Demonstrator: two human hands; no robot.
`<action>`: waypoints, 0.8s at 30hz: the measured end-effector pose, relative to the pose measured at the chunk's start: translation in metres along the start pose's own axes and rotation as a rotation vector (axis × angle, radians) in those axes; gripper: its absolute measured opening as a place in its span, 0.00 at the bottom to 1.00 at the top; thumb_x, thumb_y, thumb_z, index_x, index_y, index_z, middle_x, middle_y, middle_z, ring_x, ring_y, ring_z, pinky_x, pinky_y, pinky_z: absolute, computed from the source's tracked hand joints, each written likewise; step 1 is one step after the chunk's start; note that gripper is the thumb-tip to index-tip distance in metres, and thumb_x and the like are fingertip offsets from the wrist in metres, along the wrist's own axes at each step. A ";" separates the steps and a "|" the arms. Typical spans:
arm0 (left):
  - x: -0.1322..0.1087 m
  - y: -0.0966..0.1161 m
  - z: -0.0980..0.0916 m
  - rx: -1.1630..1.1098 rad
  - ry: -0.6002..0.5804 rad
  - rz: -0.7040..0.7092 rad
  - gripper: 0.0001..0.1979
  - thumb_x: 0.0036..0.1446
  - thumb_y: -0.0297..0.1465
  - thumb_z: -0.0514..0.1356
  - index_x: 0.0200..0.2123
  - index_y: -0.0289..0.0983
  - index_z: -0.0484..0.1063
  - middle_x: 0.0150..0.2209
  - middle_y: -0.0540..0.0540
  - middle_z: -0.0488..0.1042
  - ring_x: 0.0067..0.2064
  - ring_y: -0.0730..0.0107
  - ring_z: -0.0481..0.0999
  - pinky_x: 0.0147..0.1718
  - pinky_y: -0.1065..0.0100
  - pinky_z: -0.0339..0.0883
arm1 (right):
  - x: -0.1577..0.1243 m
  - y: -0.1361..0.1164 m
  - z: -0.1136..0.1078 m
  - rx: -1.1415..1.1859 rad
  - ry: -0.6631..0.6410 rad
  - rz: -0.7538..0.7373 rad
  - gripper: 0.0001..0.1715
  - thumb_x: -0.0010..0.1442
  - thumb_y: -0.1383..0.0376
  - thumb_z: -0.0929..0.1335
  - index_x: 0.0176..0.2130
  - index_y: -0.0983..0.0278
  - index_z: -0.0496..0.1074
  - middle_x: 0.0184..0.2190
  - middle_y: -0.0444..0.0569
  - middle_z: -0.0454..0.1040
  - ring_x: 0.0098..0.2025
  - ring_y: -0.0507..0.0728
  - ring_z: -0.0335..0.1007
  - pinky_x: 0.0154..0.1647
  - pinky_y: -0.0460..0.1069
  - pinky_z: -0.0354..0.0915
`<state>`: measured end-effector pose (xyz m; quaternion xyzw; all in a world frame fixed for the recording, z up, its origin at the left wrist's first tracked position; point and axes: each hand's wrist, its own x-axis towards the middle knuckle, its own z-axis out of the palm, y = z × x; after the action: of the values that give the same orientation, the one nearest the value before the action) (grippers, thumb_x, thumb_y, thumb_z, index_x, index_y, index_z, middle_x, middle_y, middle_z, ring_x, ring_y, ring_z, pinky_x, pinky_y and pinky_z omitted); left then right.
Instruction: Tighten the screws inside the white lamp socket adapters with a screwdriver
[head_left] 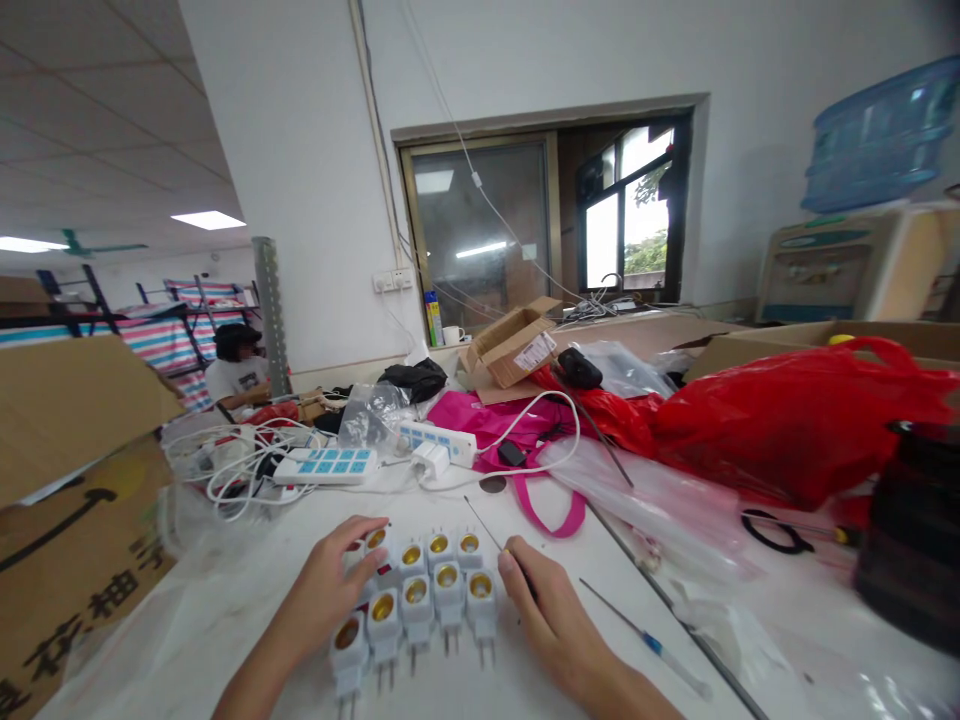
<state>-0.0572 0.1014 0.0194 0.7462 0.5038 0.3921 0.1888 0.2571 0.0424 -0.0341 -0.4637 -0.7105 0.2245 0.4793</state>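
Two rows of white plug-in lamp sockets [415, 595] with brass-coloured threaded insides lie on the white table, most with their metal plug pins showing. My left hand [334, 570] is at the far left end of the back row, thumb and fingers closed around one lamp socket [377, 540]. Just right of the rows, my right hand [540, 595] grips a screwdriver [484, 522] with a long thin shaft pointing up and left; its handle is mostly hidden in my fist. A second screwdriver [651, 642] with a blue and clear handle lies further right.
Behind the sockets are white power strips [326, 466] with tangled cables. A pink bag [551, 510], red plastic bags [780, 420] and clear plastic cover the back and right. A cardboard box [90, 540] stands left, a dark jug [911, 540] right. Another person [238, 365] sits far left.
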 end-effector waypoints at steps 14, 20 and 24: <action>-0.023 -0.022 0.018 0.015 -0.024 -0.006 0.24 0.68 0.52 0.65 0.53 0.42 0.88 0.57 0.37 0.87 0.59 0.46 0.86 0.62 0.51 0.80 | -0.002 -0.007 -0.001 0.004 -0.018 0.002 0.29 0.82 0.44 0.56 0.34 0.58 0.60 0.31 0.44 0.69 0.33 0.57 0.65 0.37 0.53 0.60; -0.018 -0.010 0.020 0.066 0.045 0.001 0.22 0.67 0.51 0.66 0.53 0.43 0.88 0.59 0.36 0.85 0.62 0.45 0.83 0.61 0.48 0.80 | -0.001 -0.004 -0.002 0.014 0.079 0.021 0.30 0.81 0.42 0.55 0.34 0.57 0.59 0.30 0.43 0.65 0.32 0.56 0.63 0.36 0.53 0.59; -0.001 0.003 0.019 0.115 -0.098 -0.023 0.24 0.59 0.42 0.71 0.57 0.43 0.87 0.61 0.37 0.84 0.65 0.43 0.82 0.68 0.44 0.73 | 0.002 -0.002 -0.003 0.021 0.115 0.024 0.31 0.81 0.42 0.54 0.33 0.57 0.58 0.29 0.42 0.64 0.31 0.56 0.62 0.35 0.52 0.59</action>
<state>-0.0408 0.1017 0.0092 0.7684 0.5240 0.3234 0.1745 0.2589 0.0424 -0.0300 -0.4791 -0.6740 0.2108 0.5214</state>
